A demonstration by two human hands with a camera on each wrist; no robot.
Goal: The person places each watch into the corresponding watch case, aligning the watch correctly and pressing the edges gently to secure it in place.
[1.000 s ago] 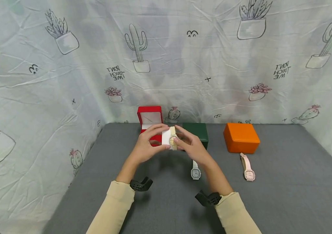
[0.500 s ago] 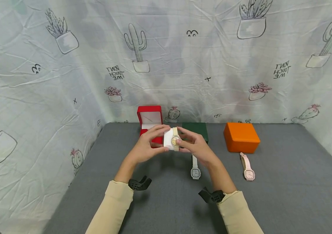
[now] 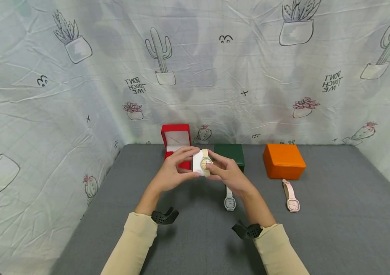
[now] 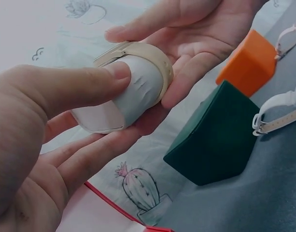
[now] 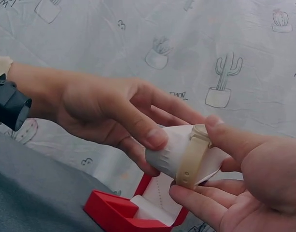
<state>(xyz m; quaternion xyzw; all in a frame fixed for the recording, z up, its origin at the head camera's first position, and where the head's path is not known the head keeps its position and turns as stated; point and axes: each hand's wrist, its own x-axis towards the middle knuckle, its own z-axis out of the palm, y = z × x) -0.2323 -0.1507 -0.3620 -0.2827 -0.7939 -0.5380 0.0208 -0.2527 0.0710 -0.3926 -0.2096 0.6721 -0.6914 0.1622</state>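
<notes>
Left arm: You extend it forward from the lower edge of the head view, beige sleeve (image 3: pixel 129 242) at the forearm, black band (image 3: pixel 163 217) at the wrist.
Left hand: Your left hand (image 3: pixel 170 172) is bent in a C-shape, thumb on the near side, fingers on the far side.
Left grip: Part-closed; you pinch the white cushion (image 3: pixel 197 162) between thumb and fingers.
Right arm: You angle it inward, mirroring the left, with a matching sleeve and band.
Right hand: Your right hand (image 3: pixel 231 173) faces the left; its thumb lies on the face of the cream watch (image 3: pixel 205 163), its fingers on the opposite side.
Right grip: Part-closed; you hold watch and cushion together.
Cream watch: Its strap passes around the cushion, between your hands and above the grey table (image 3: pixel 195 248).
Cloth writing: The backdrop (image 3: pixel 195 57) shows DON'T TOUCH and a short third word, reversed, at two places in the head view.
Watch writing: Dial print is too small to read.
Boxes: Red box (image 3: pixel 176 128), lid raised, behind your left hand; green box (image 3: pixel 231 152) behind your right; orange box (image 3: pixel 284 164) farther right.
Other watches: White watch (image 3: pixel 229 203) near your right forearm; pink watch (image 3: pixel 293 205) before the orange box.
</notes>
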